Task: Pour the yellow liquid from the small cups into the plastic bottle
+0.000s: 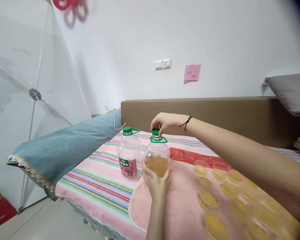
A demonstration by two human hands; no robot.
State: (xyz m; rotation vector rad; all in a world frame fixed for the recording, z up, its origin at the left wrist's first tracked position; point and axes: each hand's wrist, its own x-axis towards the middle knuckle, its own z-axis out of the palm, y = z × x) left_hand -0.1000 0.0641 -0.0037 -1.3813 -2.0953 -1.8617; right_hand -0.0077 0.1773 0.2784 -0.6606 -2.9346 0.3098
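A clear plastic bottle [157, 152] with amber liquid in its lower part stands upright on the pink cloth. My left hand [155, 180] is wrapped round its lower body, thumb on the right side. From above, my right hand [162, 120] grips the green cap [155, 132] with its fingertips; a dark cord circles that wrist. Whether the cap is loose or tight I cannot tell. Just left stands a second bottle [130, 150], which looks empty, with a green cap, a green carry loop and a pink label.
Several clear cups [216, 225] of yellow liquid cover the right side, partly under my right forearm. A red plastic bag [190, 156] lies behind them. Striped cloth [95, 176] spreads to the left, with a blue padded bed end [65, 146] beyond. A brown headboard [202, 113] runs along the wall.
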